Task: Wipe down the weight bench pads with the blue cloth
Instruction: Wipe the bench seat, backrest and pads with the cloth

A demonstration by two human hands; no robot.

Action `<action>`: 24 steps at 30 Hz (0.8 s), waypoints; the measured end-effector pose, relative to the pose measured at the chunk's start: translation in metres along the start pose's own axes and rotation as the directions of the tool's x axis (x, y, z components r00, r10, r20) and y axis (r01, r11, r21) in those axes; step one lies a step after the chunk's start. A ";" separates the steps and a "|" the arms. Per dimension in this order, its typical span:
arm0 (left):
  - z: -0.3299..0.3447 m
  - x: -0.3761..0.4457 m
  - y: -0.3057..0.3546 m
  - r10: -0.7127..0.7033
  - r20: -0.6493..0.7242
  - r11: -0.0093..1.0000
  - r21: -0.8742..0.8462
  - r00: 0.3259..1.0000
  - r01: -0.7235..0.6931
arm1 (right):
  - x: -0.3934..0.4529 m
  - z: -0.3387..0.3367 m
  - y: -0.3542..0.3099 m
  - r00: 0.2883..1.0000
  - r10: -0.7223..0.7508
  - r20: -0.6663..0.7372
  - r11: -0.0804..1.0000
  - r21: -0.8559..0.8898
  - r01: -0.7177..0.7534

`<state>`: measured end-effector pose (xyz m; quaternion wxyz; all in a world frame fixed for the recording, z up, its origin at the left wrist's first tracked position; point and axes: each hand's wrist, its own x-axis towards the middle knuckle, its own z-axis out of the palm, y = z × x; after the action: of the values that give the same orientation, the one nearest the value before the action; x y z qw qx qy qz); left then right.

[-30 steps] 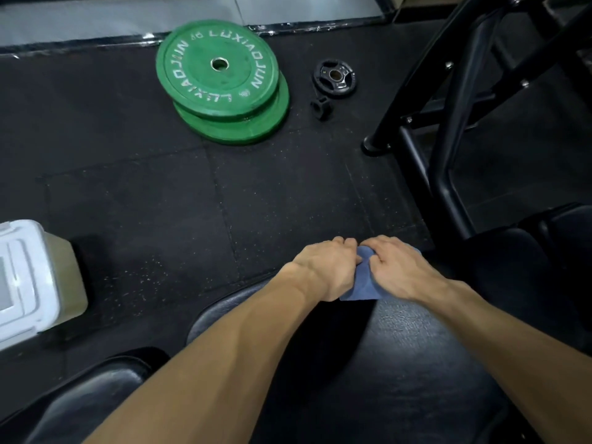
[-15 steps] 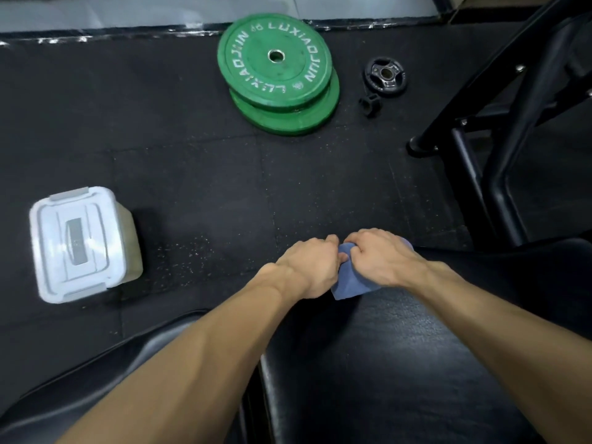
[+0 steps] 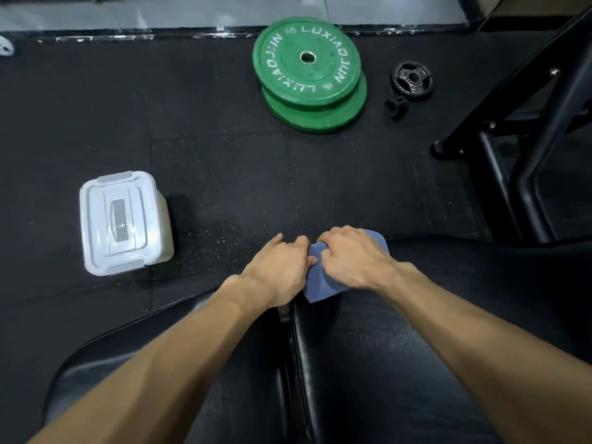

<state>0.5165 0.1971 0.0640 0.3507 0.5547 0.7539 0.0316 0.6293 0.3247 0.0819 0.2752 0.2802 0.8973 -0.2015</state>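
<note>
While both forearms reached forward over the black padded surface (image 3: 400, 363), the left hand (image 3: 278, 270) and the right hand (image 3: 352, 259) each gripped the blue cloth (image 3: 317, 283) with curled fingers, side by side. The cloth lay bunched at the far edge of the right pad, just beside the gap between the two pads. On the floor to the left stood a white lidded box (image 3: 123, 222). Farther off lay two stacked green weight plates (image 3: 309, 75), a small black plate (image 3: 411, 79) to their right, and a black metal frame (image 3: 525, 149) at far right.
</note>
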 end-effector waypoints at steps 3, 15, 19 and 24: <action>0.003 -0.026 -0.014 -0.039 0.026 0.991 0.128 0.999 0.036 | -0.005 0.005 -0.028 0.997 -0.076 -0.033 0.997 -0.001 0.076; 0.025 -0.075 -0.017 0.189 -0.071 0.934 0.320 0.979 -0.157 | -0.041 0.042 -0.057 0.962 -0.182 -0.205 0.964 0.155 0.215; 0.033 -0.101 -0.009 0.292 -0.266 0.936 0.276 0.919 -0.217 | -0.099 0.074 -0.054 0.928 -0.050 -0.370 0.900 0.386 0.202; 0.055 -0.140 0.022 0.342 -0.238 0.927 0.245 0.909 -0.285 | -0.166 0.137 -0.058 0.834 0.151 -0.531 0.883 0.451 0.128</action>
<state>0.5847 0.0670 0.1012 0.1734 0.6922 0.6951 0.0872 0.7605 0.1454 0.0894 -0.0701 0.3897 0.8603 -0.3211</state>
